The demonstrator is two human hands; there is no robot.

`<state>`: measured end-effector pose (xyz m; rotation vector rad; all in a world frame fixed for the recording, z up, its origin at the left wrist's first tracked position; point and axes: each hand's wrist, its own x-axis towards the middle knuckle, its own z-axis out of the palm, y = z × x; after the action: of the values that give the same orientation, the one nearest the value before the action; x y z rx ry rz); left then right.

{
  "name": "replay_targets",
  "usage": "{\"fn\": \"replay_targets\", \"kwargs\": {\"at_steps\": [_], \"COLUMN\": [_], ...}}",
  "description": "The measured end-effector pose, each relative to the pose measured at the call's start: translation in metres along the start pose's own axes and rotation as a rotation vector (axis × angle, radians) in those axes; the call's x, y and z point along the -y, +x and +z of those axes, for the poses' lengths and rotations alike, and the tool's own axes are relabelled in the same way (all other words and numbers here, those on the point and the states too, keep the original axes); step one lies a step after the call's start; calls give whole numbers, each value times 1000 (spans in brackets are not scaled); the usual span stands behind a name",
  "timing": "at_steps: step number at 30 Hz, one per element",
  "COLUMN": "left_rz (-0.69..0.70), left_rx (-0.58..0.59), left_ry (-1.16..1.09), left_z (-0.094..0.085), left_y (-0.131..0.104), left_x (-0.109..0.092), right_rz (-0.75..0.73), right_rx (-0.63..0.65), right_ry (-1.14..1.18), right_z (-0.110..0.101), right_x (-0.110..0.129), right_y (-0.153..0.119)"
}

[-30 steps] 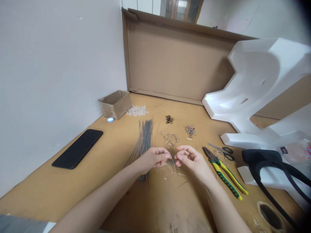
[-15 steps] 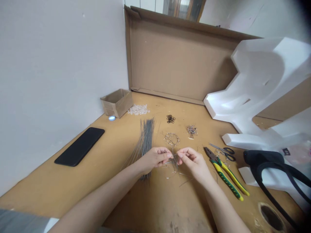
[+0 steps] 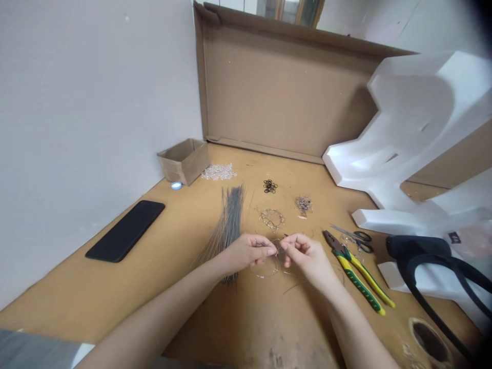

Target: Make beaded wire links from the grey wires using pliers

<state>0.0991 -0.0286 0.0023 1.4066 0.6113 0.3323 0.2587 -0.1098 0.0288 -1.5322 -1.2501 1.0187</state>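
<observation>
The left bare hand (image 3: pixel 257 251) and right bare hand (image 3: pixel 302 254) each pinch thin silvery wire (image 3: pixel 277 251) above the brown wooden bench (image 3: pixel 192 318).

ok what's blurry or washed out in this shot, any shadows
Head view: white foam shows washed-out patches; shadow darkens the cardboard's right side; fine wire between left hand and right hand is hard to trace; the upper right corner goes black.

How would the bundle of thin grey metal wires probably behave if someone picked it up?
The bundle of thin grey metal wires would probably splay, since its ends already fan out. Individual strands look springy, being long, slender and nearly straight.
</observation>
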Motion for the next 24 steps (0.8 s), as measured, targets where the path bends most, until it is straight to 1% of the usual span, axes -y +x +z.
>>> {"fn": "replay_targets", "kwargs": {"at_steps": [3,9,13,15,17,20,22,24], "left_rz": [-13,-18,-14,-15,12,99,140,133], "left_rx": [-15,18,-1,-21,-61,-118,-131,-137], "left_ry": [-15,-60,-68,-35,38,114,107,85], "left_z": [1,2,4,5,8,12,14,15], "left_y": [1,0,-1,-2,-2,-2,-2,-2], "left_x": [1,0,-2,-3,-4,-4,-2,-2], "right_rz": [7,35,44,54,57,56,54,44], "right_rx": [8,1,-1,-4,-19,-62,-88,-101], "right_ry": [12,49,98,105,99,83,76,72], "right_z": [2,2,1,1,3,7,11,14], "right_x": [1,1,0,-1,-1,-2,-4,-6], "right_y": [-1,0,1,1,1,0,0,0]}}
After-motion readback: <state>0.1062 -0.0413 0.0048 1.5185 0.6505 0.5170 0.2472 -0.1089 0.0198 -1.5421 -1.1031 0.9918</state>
